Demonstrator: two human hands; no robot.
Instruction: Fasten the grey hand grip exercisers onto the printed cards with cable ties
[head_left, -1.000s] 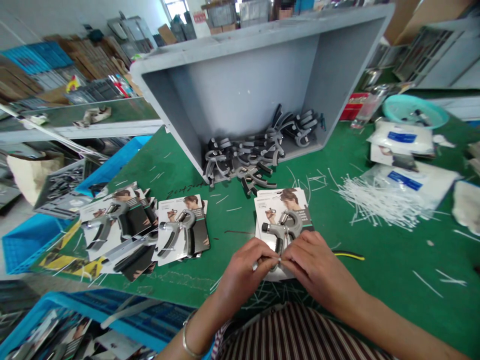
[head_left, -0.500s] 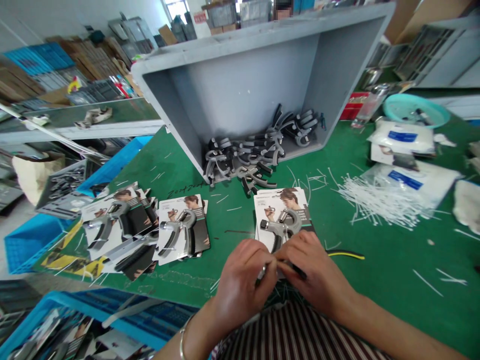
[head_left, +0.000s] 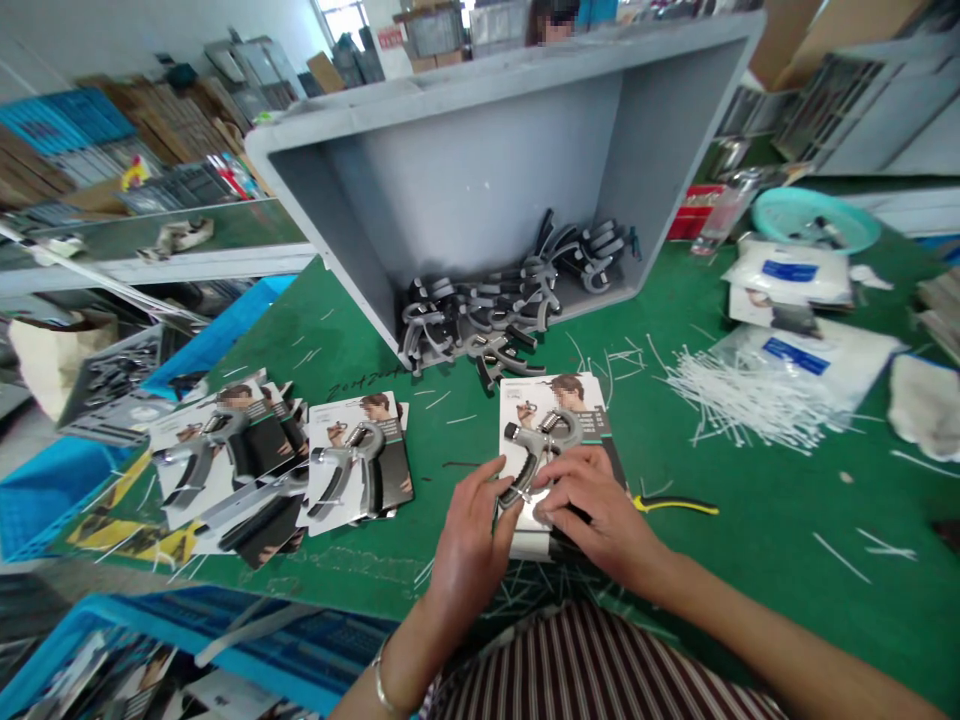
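A grey-and-black hand grip (head_left: pixel 559 432) with a spring lies on a printed backing card (head_left: pixel 517 405), which rests on more cards on the green table in front of me. My left hand (head_left: pixel 474 530) is at the card's left edge, thumb and fingers closed about the end of the left handle. My right hand (head_left: pixel 596 510) lies over the card's lower right, its fingertips pinched by a thin white cable tie (head_left: pixel 527 493) near the handle. The right handle is mostly hidden under those fingers. Yellow-and-black pliers (head_left: pixel 675 505) lie partly behind my right hand.
A grey crate (head_left: pixel 480 190) on its side holds several hand grips; one loose grip (head_left: pixel 501 358) lies before it. Carded grips (head_left: pixel 356 465) are at left. Cable ties (head_left: pixel 750 400) and plastic bags (head_left: pixel 832 355) lie at right. A blue crate (head_left: pixel 112 600) stands below the table edge.
My hands have moved apart from their close pinch at the card's lower edge. The left now holds the handle's end, and more of the card shows. The view has shifted slightly.
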